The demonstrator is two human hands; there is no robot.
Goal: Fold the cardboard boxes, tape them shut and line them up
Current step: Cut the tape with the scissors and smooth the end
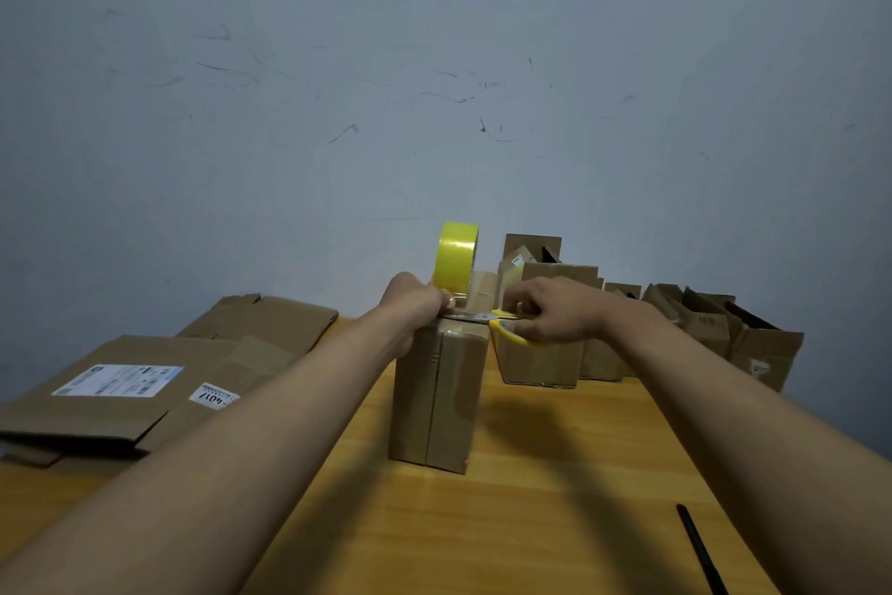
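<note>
A big grey-blue wall (434, 63) with dark scuff marks fills the top of the room. Below it sits the yellow wooden worktop (531, 522). On its left side lies a pile of flat brown cardboard sheets (145, 392) with white labels stuck on them. Along the back right stands a row of brown cardboard boxes with open flaps (627, 329), close beside each other.

In the middle of the worktop stands a tall brown cardboard box (437, 401), upright, with a dark seam running down its front. Both arms reach out to its top. The left hand (415, 305) holds a round roll of yellow sticky tape (456, 259) up on its edge just above the box, with the fingers curled round it. The right hand (555, 309) grips yellow-handled scissors (487, 318), and the silver blades lie flat across the box top. A thin black pen (700, 551) lies near the front right edge.
</note>
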